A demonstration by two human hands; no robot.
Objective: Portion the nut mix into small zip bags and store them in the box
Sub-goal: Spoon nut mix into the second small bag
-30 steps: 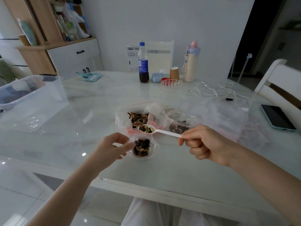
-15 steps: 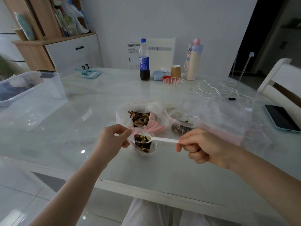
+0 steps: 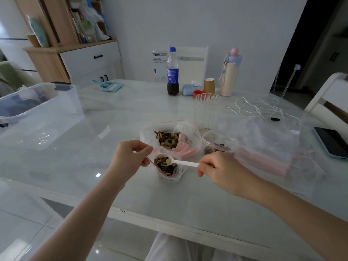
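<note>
A small zip bag partly filled with nut mix stands on the table near its front edge. My left hand pinches the bag's left rim and holds its mouth wide. My right hand grips the handle of a white plastic spoon, whose bowl sits inside the bag's mouth with a few nuts on it. Just behind lies the large bag of nut mix, mouth up. Another small zip bag with nuts lies to the right of it. The clear storage box stands at the table's left.
A heap of empty clear bags lies to the right, with a phone and white cables beyond. A clear ribbed cup, cola bottle, paper cup and pastel flask stand at the back. A white chair is at far right.
The loaded spoon came from over the large bag down into the small bag's mouth and has tipped most of its nuts in. My left hand kept hold of the rim.
</note>
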